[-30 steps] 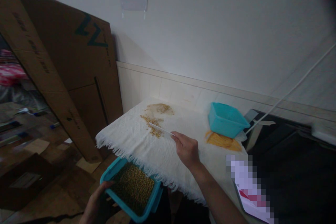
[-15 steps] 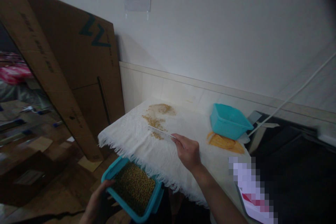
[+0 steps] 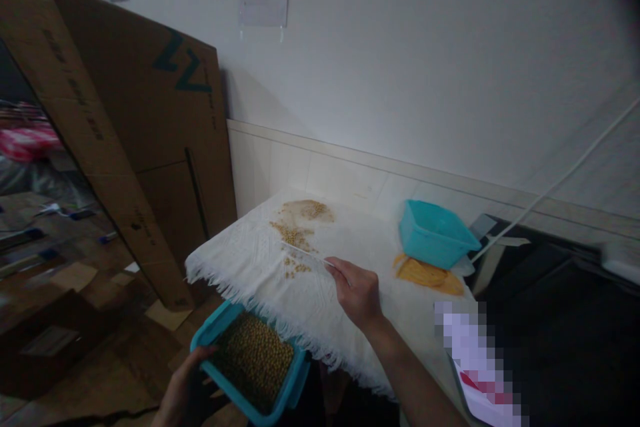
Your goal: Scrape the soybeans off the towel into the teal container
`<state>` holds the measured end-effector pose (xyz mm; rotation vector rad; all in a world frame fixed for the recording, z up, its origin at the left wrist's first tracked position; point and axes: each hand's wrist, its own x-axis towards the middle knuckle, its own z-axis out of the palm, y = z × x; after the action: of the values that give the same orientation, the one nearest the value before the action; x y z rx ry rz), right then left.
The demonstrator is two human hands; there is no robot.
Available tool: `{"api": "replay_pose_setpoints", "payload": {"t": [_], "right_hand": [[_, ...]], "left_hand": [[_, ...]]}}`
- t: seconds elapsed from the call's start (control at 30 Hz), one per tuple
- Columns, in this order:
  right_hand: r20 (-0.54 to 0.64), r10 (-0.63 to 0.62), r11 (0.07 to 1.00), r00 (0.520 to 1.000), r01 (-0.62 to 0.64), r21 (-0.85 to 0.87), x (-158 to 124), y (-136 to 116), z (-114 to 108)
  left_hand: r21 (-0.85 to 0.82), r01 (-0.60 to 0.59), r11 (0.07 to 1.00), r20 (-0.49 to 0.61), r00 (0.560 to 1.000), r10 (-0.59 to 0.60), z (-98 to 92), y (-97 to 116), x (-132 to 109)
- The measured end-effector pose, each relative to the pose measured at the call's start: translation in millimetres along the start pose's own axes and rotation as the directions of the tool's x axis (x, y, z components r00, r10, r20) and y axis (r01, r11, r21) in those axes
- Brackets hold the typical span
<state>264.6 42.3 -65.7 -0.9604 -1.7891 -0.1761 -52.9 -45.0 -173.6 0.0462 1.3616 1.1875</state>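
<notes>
My left hand [image 3: 187,373] is closed on the near left rim of a turquoise plastic bin [image 3: 275,407], held just below the table's fringed edge. Yellow soybeans [image 3: 265,350] fill much of it, with dark green stuff along its left side. In my right hand [image 3: 357,290] is a thin whitish strip [image 3: 305,251], pinched at one end and reaching left over the cloth. Its far end lies by a small heap of soybeans [image 3: 290,235]. A few loose soybeans [image 3: 299,268] lie on the near side of the strip.
A white fringed cloth [image 3: 250,247] covers the table. A second turquoise bin [image 3: 433,240] stands at the right beside an orange-yellow patch [image 3: 430,275]. A tall cardboard box [image 3: 150,120] stands at the left; a white cable [image 3: 550,187] slants across the right.
The loose soybeans near the strip have spread a little toward the table's front edge. Both hands keep nearly the same place and hold.
</notes>
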Motion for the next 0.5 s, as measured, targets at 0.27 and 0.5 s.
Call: {"api": "replay_pose_setpoints", "payload": {"t": [0.27,0.5], "right_hand": [[0.041,-0.048,0.998,0.998,0.046,0.043,1,-3,1],[0.068,-0.052,0.996,0.996,0.047,0.075,2,-3,2]], "left_hand": [[0.054,-0.042,0.998,0.039,0.998,0.040,4.5,8,-14],[0.063,-0.043,0.997,0.059,0.997,0.039,2.5,10,-14]]}}
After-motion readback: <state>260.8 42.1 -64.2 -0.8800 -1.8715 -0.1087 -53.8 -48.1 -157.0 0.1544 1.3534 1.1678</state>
